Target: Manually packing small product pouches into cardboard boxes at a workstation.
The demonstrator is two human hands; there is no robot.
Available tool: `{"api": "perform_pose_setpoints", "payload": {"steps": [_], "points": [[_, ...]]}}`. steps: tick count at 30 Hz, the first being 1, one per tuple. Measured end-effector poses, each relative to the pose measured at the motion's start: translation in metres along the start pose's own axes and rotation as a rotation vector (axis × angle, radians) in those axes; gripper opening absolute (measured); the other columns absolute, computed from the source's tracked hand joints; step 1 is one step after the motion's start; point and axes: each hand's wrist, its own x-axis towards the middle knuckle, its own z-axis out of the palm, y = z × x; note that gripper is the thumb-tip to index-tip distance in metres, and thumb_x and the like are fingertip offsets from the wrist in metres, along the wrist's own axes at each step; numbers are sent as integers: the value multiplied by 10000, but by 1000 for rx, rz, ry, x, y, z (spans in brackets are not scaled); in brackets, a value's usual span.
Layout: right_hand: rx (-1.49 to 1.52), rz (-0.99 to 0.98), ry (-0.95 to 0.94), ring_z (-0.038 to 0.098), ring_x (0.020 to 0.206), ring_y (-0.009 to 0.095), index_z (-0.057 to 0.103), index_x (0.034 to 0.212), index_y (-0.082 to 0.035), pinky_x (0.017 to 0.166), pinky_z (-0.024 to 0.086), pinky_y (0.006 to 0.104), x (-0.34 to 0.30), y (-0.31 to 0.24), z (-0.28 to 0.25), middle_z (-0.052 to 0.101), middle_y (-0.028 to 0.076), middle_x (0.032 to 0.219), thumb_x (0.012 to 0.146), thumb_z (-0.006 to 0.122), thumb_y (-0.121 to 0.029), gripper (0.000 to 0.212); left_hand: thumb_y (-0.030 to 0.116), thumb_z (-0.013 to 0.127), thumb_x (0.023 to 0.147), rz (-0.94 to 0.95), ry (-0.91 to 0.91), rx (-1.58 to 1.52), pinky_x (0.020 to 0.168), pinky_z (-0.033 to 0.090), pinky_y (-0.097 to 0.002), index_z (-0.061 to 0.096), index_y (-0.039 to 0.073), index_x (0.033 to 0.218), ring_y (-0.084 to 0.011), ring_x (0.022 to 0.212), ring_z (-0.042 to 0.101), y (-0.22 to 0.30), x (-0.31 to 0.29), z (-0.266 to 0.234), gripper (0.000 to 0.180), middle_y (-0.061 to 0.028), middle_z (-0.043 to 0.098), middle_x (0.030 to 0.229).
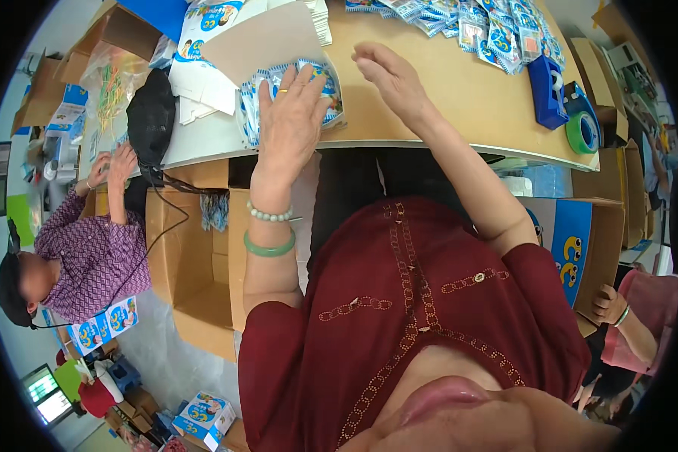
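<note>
My left hand (290,113) lies palm down with fingers spread over small blue-and-white packets (328,83) inside a white carton (260,45) near the table's front edge. The carton's lid flap stands raised at its far side. To the right of the carton, my right hand (395,83) is held just over the tabletop (459,105), its fingers extended and nothing visible in it. Further back on the right lies a loose pile of the same kind of packets (497,30).
A blue tape dispenser (548,94) and a green tape roll (582,132) sit at the right edge. Flat white cartons (203,90) and a black bag-like thing (151,120) are left. An open cardboard box (203,264) stands below. A co-worker's hands (117,166) are at far left.
</note>
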Motion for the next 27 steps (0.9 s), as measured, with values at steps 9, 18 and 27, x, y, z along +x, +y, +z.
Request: {"api": "perform_pose_setpoints", "payload": {"steps": [9,18,27], "points": [[575,142,-150,531,1143,176,345,1408,-40,961,434,312,10,-5,64,517,95,1293,936,558,-220,548,158,554,909,-27,10,-31,1038,297,-586,562,11,1135,-349,1221,498,-1,-9,3,269,-144,589,1223],[584,303,-177,559,1073,152,396,1360,-35,889,476,303,11,-9,65,561,88,1206,905,579,-166,507,146,556,905,-101,6,-18,1050,292,-580,562,23,1128,-353,1202,517,2,-12,-1,255,-165,612,1163],[427,344,-86,579,1030,171,430,1287,16,868,485,301,18,-10,64,575,127,1136,868,627,-142,489,182,560,916,-376,201,-569,1015,383,-447,572,-7,1200,-267,1163,556,-26,-30,-24,341,-145,618,1202]]}}
